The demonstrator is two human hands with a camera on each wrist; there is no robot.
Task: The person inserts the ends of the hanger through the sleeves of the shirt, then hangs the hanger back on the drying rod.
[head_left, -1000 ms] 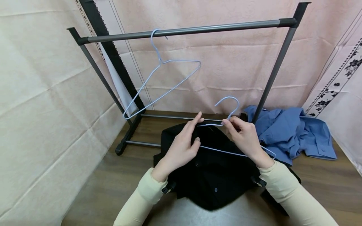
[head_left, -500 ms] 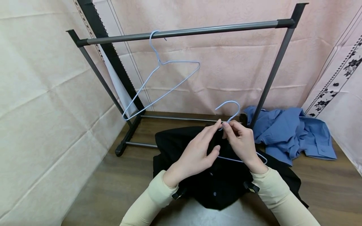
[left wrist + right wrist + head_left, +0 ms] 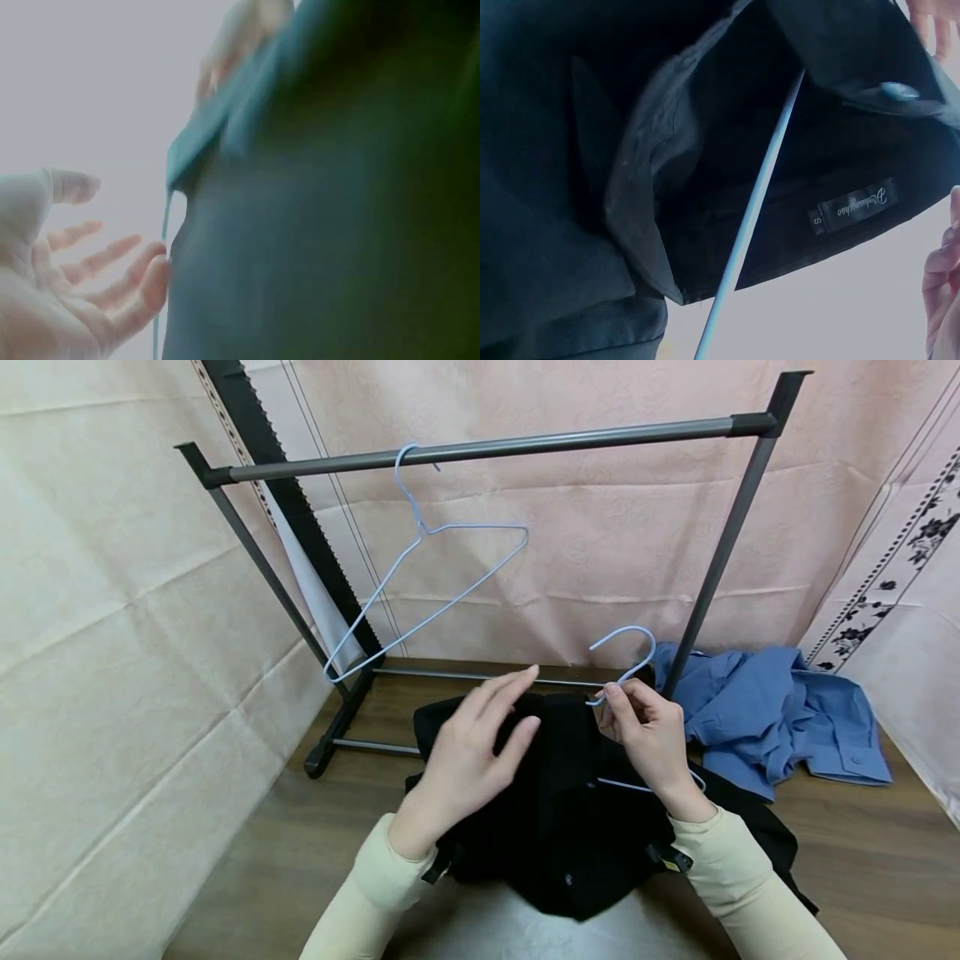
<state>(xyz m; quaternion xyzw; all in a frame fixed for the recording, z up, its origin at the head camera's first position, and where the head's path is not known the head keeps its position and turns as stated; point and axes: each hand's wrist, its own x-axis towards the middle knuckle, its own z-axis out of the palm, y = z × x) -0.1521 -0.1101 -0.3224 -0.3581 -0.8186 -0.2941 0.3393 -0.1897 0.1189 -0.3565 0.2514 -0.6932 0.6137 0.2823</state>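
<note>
A black button-up shirt point(image 3: 555, 810) is draped over a light blue wire hanger point(image 3: 649, 652), whose hook stands up past the collar. My right hand point(image 3: 651, 735) pinches the hanger at the base of its hook. Shirt fabric covers the hanger's left shoulder; part of its lower bar shows below the right hand. My left hand point(image 3: 468, 756) is over the shirt's left side, fingers spread and thumb apart. In the left wrist view, that hand's fingertips are right at the fabric edge. The right wrist view shows the collar label point(image 3: 859, 205) and the hanger's bar crossing the neck opening.
A dark metal clothes rack point(image 3: 525, 447) stands behind the hands. Another light blue wire hanger point(image 3: 420, 627) hangs bare from its left part. A crumpled blue shirt point(image 3: 780, 714) lies on the wooden surface point(image 3: 247, 860) at right, by the rack's upright.
My left hand moved right to the hanger's neck, then back left. The hanger's left shoulder, visible before, is now under black fabric. The right hand keeps its pinch and has shifted slightly.
</note>
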